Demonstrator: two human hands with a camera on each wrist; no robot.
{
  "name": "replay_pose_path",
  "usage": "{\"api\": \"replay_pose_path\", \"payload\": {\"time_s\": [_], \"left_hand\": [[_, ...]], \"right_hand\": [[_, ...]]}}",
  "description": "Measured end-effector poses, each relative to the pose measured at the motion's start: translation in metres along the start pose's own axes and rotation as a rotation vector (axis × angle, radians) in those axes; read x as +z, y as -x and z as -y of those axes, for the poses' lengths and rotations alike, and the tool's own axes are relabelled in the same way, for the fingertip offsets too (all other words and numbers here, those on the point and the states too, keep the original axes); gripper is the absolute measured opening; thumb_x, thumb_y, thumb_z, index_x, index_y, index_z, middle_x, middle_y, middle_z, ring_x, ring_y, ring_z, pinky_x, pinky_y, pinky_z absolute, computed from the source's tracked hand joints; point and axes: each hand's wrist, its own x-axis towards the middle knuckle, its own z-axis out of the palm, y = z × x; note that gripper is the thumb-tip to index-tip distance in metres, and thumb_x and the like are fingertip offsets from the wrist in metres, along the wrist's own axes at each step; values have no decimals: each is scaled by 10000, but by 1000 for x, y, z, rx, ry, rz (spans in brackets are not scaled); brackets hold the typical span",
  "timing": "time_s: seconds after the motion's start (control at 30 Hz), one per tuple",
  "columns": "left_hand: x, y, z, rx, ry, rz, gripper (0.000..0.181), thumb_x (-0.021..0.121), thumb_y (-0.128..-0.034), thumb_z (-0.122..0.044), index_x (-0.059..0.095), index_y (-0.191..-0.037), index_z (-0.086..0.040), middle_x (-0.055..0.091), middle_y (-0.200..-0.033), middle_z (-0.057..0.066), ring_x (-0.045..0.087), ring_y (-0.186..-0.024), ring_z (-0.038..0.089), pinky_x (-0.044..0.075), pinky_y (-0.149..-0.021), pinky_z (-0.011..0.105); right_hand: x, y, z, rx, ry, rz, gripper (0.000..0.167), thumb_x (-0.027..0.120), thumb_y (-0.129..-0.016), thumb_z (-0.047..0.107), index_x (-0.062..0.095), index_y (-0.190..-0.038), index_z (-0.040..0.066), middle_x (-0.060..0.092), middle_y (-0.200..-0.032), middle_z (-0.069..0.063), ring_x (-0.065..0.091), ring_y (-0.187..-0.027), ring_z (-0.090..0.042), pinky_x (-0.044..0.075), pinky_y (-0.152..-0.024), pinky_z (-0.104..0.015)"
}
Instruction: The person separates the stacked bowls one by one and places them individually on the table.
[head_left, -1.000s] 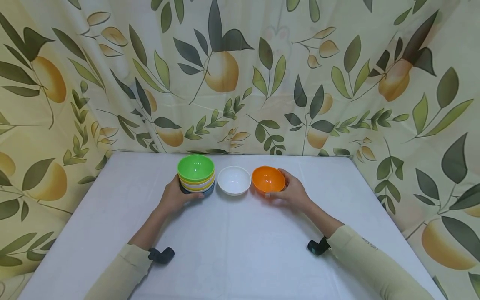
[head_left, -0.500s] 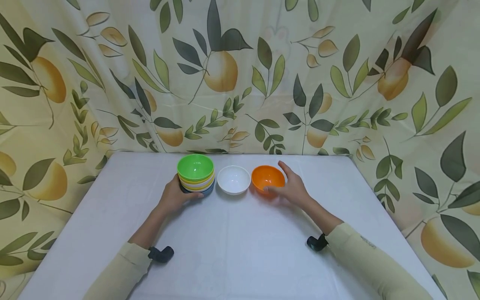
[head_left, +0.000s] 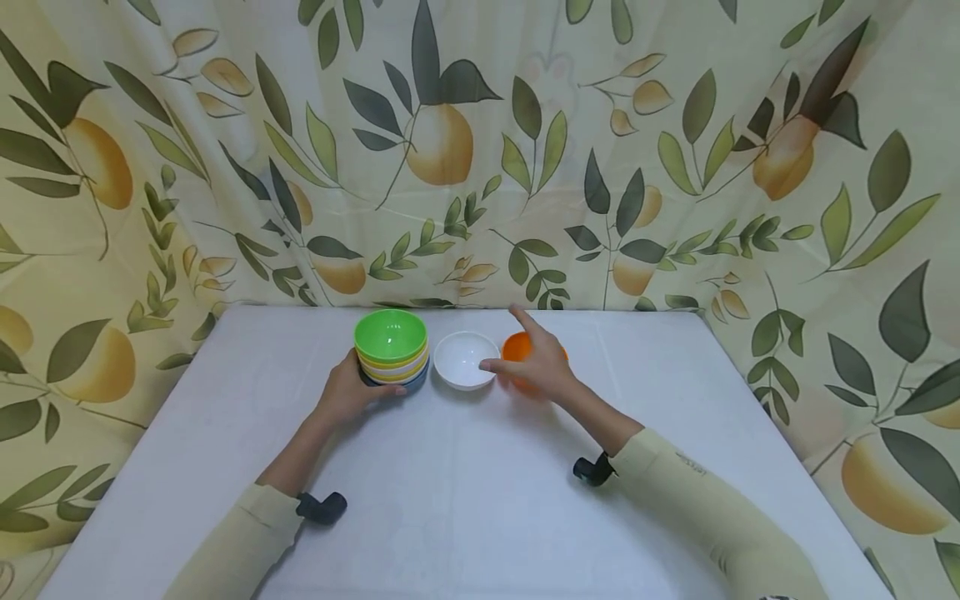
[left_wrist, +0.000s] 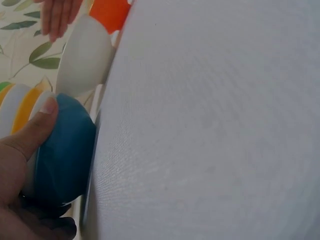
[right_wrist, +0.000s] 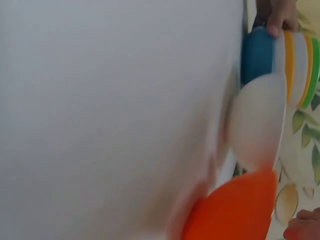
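My left hand (head_left: pixel 351 392) grips a stack of nested bowls (head_left: pixel 395 367) low on its side, thumb across the front. The stack has a green bowl (head_left: pixel 391 333) on top, yellow and white ones between, and a blue bowl (left_wrist: pixel 67 150) at the bottom. Just right of it a white bowl (head_left: pixel 459 358) sits upright on the table. My right hand (head_left: pixel 542 362) is spread above the orange bowl (head_left: pixel 513 343), hiding much of it, and its thumb reaches over the white bowl's right rim. Nothing is held in it; whether the thumb touches the rim I cannot tell.
A white cloth covers the table (head_left: pixel 450 500). Behind its far edge hangs a patterned curtain (head_left: pixel 480 150) with fruit and leaves. A dark wrist camera (head_left: pixel 322 508) sits on the left forearm, another camera (head_left: pixel 594 471) on the right.
My right hand has let go of the orange bowl, opened its fingers and moved left over it toward the white bowl. The left hand and the stack have stayed in place.
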Motion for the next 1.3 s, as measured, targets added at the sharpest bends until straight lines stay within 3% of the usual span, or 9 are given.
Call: {"api": "replay_pose_path", "payload": {"time_s": [0.23, 0.37, 0.6, 0.73, 0.93, 1.3], "left_hand": [[1, -2, 3, 2, 8, -3, 1108, 979, -754, -344, 327, -1594, -29, 508, -1521, 213, 433, -1450, 404, 298, -1233, 566], [0, -2, 2, 18, 6, -5, 1086, 975, -763, -326, 336, -1584, -14, 513, -1510, 225, 444, -1438, 410, 306, -1227, 574], [-4, -2, 1, 23, -3, 0, 1064, 964, -780, -303, 329, -1585, -17, 517, -1490, 230, 478, -1400, 419, 367, -1187, 585], [-4, -2, 2, 33, -1, -2, 1059, 968, -773, -316, 341, -1575, -21, 535, -1467, 223, 506, -1368, 410, 410, -1155, 574], [-3, -1, 3, 31, -15, 0, 1056, 972, -762, -349, 361, -1561, -29, 555, -1441, 211, 530, -1339, 395, 438, -1130, 560], [-2, -2, 5, 53, -4, 0, 1052, 978, -756, -336, 370, -1553, -17, 559, -1435, 211, 535, -1331, 395, 444, -1119, 561]], "right_hand": [[32, -18, 31, -56, -11, 89, 1128, 916, -781, 512, 308, -1666, 168, 350, -1689, -34, 339, -1532, -301, 333, -1212, -589], [49, -30, 49, -66, 8, 142, 1100, 901, -810, 474, 303, -1661, 114, 356, -1683, -80, 336, -1535, -318, 331, -1219, -565], [79, -44, 70, -47, 41, 198, 1131, 889, -799, 538, 304, -1656, 88, 393, -1658, -122, 392, -1501, -341, 379, -1194, -553], [91, -50, 73, -65, 20, 224, 1117, 909, -778, 527, 348, -1633, 78, 530, -1555, -117, 524, -1395, -299, 447, -1151, -495], [101, -56, 72, -125, 5, 249, 993, 930, -752, 524, 474, -1531, 109, 688, -1296, -1, 650, -1131, -158, 562, -970, -345], [104, -58, 74, -119, -9, 213, 985, 940, -761, 470, 466, -1523, 65, 663, -1329, -52, 649, -1142, -184, 571, -956, -327]]}}
